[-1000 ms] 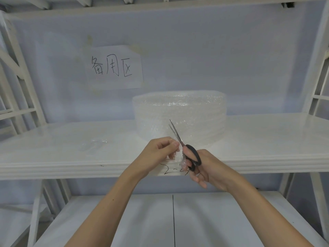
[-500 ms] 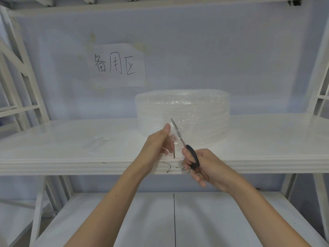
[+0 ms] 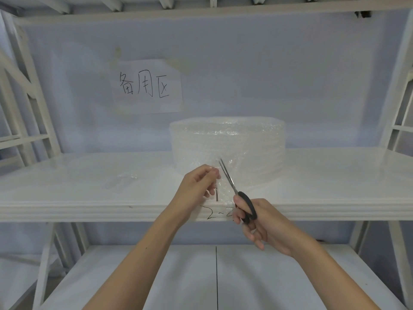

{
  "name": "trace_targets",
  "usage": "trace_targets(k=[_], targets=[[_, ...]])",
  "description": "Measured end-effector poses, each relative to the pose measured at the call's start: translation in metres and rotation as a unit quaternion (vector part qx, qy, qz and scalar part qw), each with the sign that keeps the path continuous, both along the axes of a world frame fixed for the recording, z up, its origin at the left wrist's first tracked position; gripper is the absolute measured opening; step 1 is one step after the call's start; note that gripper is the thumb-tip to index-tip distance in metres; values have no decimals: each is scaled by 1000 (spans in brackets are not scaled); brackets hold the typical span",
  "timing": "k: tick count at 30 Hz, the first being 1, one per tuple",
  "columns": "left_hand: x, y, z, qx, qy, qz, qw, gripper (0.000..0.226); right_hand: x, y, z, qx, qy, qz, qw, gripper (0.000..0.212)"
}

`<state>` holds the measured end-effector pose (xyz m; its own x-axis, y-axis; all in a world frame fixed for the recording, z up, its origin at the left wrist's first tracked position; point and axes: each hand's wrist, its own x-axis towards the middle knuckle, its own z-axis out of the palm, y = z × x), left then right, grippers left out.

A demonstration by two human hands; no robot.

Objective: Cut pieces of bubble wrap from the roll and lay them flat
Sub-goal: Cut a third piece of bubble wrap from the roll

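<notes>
A wide roll of clear bubble wrap (image 3: 228, 146) stands on the white shelf (image 3: 324, 175). Its loose end (image 3: 223, 190) hangs forward over the shelf's front edge. My left hand (image 3: 199, 184) pinches the top left of that loose end between thumb and fingers. My right hand (image 3: 259, 222) holds black-handled scissors (image 3: 237, 191), blades pointing up and left into the wrap just right of my left fingers. The blades look nearly closed.
A cut piece of bubble wrap (image 3: 121, 181) lies flat on the shelf to the left. A paper sign (image 3: 146, 86) is taped to the back wall. White frame posts (image 3: 38, 104) flank the shelf, and a lower shelf (image 3: 214, 276) sits beneath.
My left hand rose and shifted its pinch to the top of the loose end. The scissors moved up along the wrap with the blades closing.
</notes>
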<state>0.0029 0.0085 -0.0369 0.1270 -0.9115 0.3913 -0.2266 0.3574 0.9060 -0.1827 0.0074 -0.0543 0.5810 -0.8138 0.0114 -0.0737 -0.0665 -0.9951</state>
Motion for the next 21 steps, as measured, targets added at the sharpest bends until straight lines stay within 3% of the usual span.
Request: trace_targets(k=[14,21], targets=[[0,0,1,-7,40,4,999,27,-8,3,-14,18,-2,20,1000,58],[1,1,1,2,9,-10,1000,24,-1,1,-5,12,-15,9,1000,57]])
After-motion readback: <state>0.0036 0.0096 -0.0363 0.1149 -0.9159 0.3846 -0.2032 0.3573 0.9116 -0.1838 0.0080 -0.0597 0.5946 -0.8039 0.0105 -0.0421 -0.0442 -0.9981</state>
